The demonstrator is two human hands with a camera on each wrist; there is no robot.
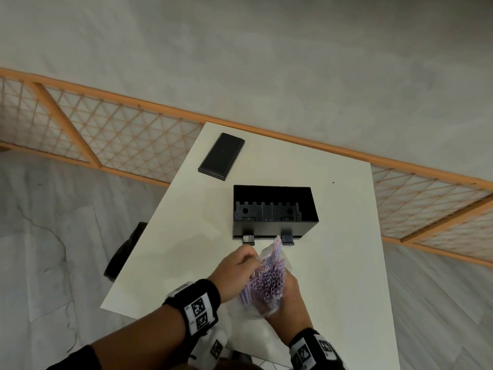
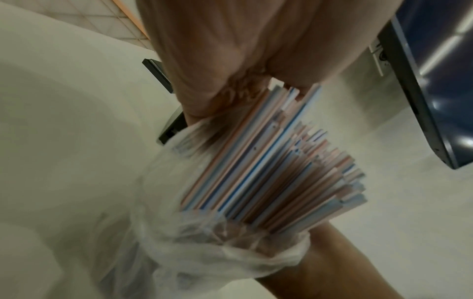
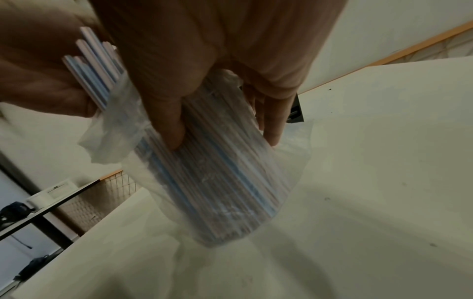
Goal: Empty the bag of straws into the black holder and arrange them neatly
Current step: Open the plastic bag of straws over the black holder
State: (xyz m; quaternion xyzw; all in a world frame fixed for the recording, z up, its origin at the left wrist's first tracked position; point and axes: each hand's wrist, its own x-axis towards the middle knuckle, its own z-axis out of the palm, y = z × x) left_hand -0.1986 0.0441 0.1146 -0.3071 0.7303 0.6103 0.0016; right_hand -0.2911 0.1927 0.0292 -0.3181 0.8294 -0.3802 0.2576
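Head view hides most fingers behind the straws. The right hand wraps the clear bag with curled fingers, over the near surface. The left hand pinches straw tips sticking out. The black holder stands just beyond, its lid far left.

Bare hands; black band on each wrist, left wristband and right wristband, carrying white blocks printed with black square marker codes; dark sleeve at left elbow
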